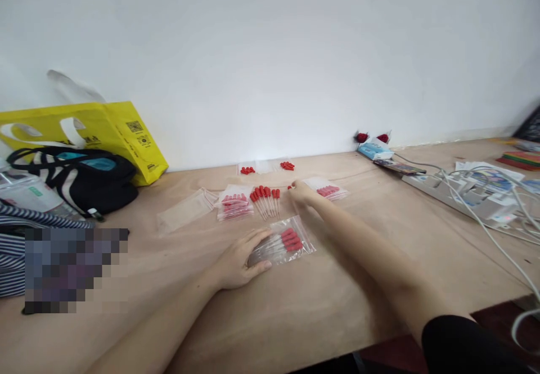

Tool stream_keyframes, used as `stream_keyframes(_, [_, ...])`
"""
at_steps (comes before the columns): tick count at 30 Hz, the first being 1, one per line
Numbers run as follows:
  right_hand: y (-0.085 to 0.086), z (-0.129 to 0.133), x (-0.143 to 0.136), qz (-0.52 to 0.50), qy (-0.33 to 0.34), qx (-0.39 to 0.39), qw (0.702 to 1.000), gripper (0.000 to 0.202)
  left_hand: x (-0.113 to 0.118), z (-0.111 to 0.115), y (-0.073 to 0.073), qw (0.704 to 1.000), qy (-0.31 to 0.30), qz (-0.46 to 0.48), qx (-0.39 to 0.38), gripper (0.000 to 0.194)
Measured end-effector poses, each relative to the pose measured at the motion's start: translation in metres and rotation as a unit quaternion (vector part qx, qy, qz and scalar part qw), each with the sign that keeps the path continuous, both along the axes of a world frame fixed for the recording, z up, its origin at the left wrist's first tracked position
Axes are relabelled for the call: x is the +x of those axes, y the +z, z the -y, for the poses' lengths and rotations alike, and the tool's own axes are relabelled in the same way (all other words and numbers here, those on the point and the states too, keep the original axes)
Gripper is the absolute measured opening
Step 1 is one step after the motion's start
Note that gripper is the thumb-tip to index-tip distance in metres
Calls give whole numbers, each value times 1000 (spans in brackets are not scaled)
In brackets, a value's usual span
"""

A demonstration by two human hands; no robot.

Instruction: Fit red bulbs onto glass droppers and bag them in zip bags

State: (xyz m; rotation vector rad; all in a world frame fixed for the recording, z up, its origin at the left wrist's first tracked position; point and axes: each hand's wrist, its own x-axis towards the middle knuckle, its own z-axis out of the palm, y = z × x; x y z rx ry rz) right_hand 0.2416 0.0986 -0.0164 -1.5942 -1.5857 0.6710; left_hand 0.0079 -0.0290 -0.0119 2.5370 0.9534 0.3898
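My left hand (241, 258) grips the closed end of a clear zip bag (276, 253), its thumb and fingers around the edge. Inside lie several droppers with red rubber bulbs (291, 240). Farther forward, my right hand (301, 193) is closed, with the red bulb of a dropper (289, 187) at its fingertips; the rest of that dropper is hard to make out. Just left of it, several loose droppers (264, 197) lie fanned out, bulbs pointing away from me. Filled zip bags (234, 211) are stacked left of these, and another filled bag (331, 189) lies beyond my right hand.
A flat zip bag (185, 213) lies on the left. Red bulbs (287, 166) rest near the wall. A yellow bag (145, 152) and a black bag (122, 180) stand at left. Power strips (476, 199) and white cables (489, 230) spread at right.
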Motion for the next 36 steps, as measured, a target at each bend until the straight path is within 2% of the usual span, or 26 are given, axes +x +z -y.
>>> stream_keyframes(4, [1, 39, 28, -106, -2, 17, 994, 19, -1, -1, 0, 1000, -1, -3, 4, 55])
stream_keyframes(6, [-2, 59, 38, -151, -3, 27, 988, 19, -1, -1, 0, 1000, 1, -5, 3, 56])
stream_keyframes(9, [-11, 82, 45, -309, -8, 49, 950, 21, -1, -1, 0, 1000, 6, -4, -3, 56])
stream_keyframes(12, [-17, 91, 46, -417, -26, 51, 907, 26, -2, -2, -1, 1000, 8, -4, -5, 56])
stream_keyframes(16, [-20, 92, 38, -469, -47, 41, 881, 26, -2, -2, -1, 1000, 8, -8, -5, 57])
stream_keyframes(19, [-22, 96, 30, -495, -34, 21, 868, 29, -2, -2, -1, 1000, 6, -6, -4, 57])
stream_keyframes(22, [-24, 102, 24, -492, 15, -18, 870, 32, -1, -1, 0, 1000, 10, -4, -5, 58])
stream_keyframes(25, [-24, 106, 22, -436, 77, -46, 895, 33, 0, -1, 1, 1000, 7, 4, -8, 58])
stream_keyframes(28, [-25, 105, 22, -366, 105, -47, 923, 30, 0, -1, 2, 1000, 10, 4, -10, 57])
stream_keyframes(32, [-27, 100, 19, -290, 127, -22, 948, 27, 2, -1, 3, 1000, 6, 0, -6, 56])
stream_keyframes(36, [-26, 98, 18, -180, 166, 55, 968, 19, 3, 0, 5, 1000, 2, 2, -5, 55])
